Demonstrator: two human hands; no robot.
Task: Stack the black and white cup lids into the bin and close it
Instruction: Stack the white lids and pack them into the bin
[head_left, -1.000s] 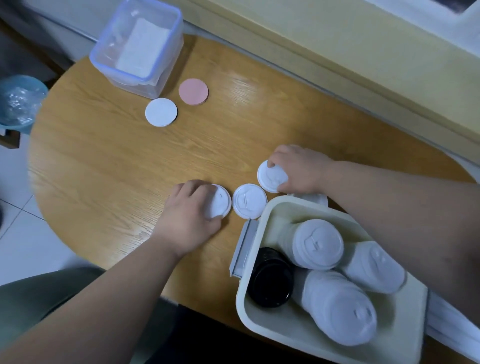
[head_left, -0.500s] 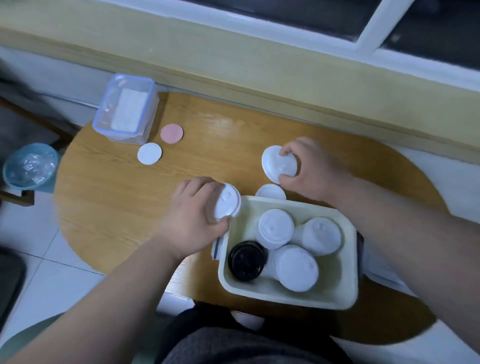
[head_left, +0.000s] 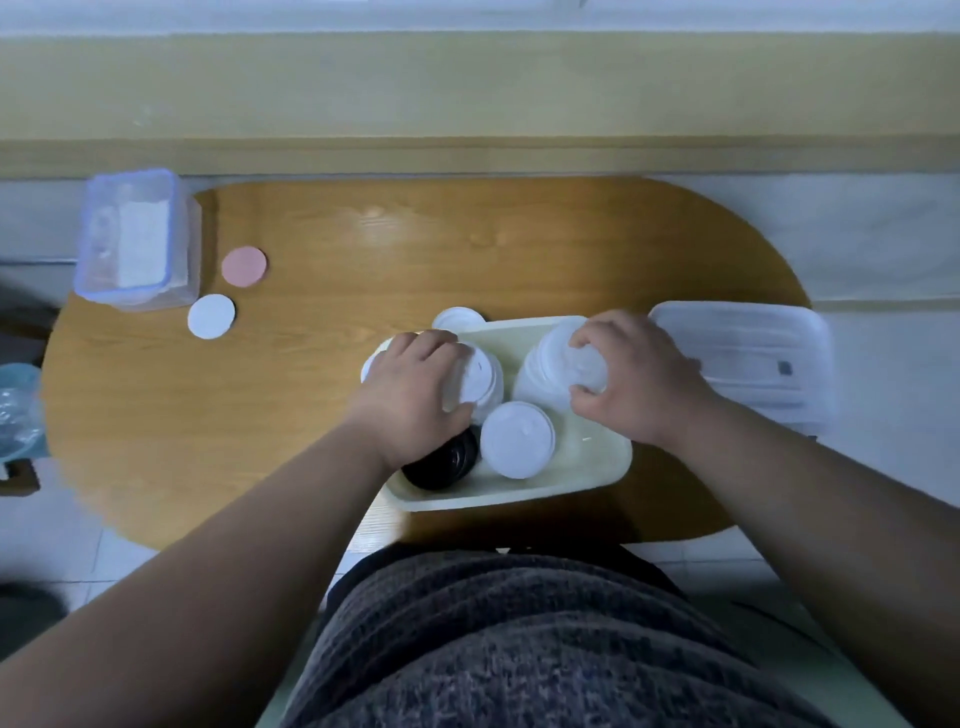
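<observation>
A cream bin (head_left: 597, 467) stands on the wooden table (head_left: 311, 415) and holds stacks of white cup lids and one black stack (head_left: 447, 460). My left hand (head_left: 415, 389) grips a white lid (head_left: 480, 382) over the left white stack inside the bin. My right hand (head_left: 634, 379) grips another white lid (head_left: 589, 369) over the right white stack (head_left: 540, 379). A third white stack (head_left: 517, 439) stands at the bin's middle front. One loose white lid (head_left: 457, 318) lies on the table just behind the bin. The bin's translucent cover (head_left: 743, 358) lies to the right.
A clear lidded box (head_left: 135, 244) stands at the table's far left, with a pink disc (head_left: 244, 266) and a white disc (head_left: 211, 316) beside it. A blue bucket (head_left: 18, 410) is on the floor at left. The wall runs behind the table.
The view has risen and swung to look straight down. Both hands carried their white lids from above the table into the bin, onto the white stacks.
</observation>
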